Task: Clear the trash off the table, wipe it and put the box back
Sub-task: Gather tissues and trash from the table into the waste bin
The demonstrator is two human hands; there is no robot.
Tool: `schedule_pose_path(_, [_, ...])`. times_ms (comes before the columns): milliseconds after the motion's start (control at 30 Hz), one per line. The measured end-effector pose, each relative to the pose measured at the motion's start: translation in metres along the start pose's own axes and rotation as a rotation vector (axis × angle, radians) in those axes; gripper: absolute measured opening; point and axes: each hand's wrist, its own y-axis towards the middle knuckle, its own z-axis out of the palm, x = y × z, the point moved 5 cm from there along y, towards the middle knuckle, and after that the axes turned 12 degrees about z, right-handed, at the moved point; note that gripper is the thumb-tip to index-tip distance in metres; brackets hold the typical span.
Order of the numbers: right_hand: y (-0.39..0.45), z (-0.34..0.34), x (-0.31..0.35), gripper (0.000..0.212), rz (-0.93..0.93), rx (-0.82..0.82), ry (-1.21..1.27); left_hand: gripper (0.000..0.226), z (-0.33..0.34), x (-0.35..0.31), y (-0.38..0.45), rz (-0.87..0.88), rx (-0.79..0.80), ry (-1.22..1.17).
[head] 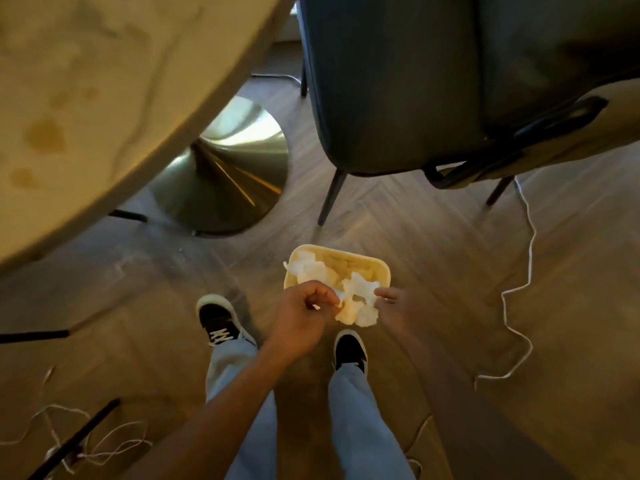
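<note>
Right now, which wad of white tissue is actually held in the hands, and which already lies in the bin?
The nearer wad, pinched between left hand and right hand. The other wad lies inside the cream bin, untouched.

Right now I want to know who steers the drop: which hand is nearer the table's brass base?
Left. The left hand grips the tissue wad on the side facing the brass base; the right hand pinches it from the far side.

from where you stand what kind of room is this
Probably a dining area in a home or flat: a round marble-look table on a brass cone pedestal, a dark upholstered chair on herringbone wood flooring, and a small cream bin holding crumpled tissues.
</note>
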Motion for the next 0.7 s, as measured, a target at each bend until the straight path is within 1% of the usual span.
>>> schedule_pose_path(100, [0.022, 0.019, -0.002, 0.034, -0.007, 0.039, -0.038, 0.017, 0.006, 0.035, 0.026, -0.045, 0.023, -0.013])
schedule_pose_path(200, [0.043, 0.042, -0.001, 0.039, -0.001, 0.103, -0.024, 0.005, 0.014, 0.073, 0.049, -0.14, -0.003, -0.043])
schedule_pose_path(367, [0.067, 0.053, 0.002, 0.04, -0.008, 0.069, -0.054, 0.006, 0.033, 0.122, 0.08, -0.273, -0.073, -0.041])
schedule_pose_path(467, [0.073, 0.049, -0.001, 0.04, -0.015, 0.05, -0.059, 0.012, 0.042, 0.144, 0.094, -0.294, -0.126, 0.018])
schedule_pose_path(533, [0.075, 0.045, -0.004, 0.037, -0.027, 0.035, -0.064, 0.021, 0.043, 0.151, 0.098, -0.308, -0.134, 0.071])
schedule_pose_path(633, [0.072, 0.039, -0.004, 0.033, -0.044, 0.034, -0.049, 0.039, 0.044, 0.151, 0.096, -0.311, -0.014, 0.171])
schedule_pose_path(700, [0.067, 0.033, -0.001, 0.031, -0.044, 0.047, -0.003, 0.044, 0.041, 0.148, 0.091, -0.302, 0.027, 0.209])
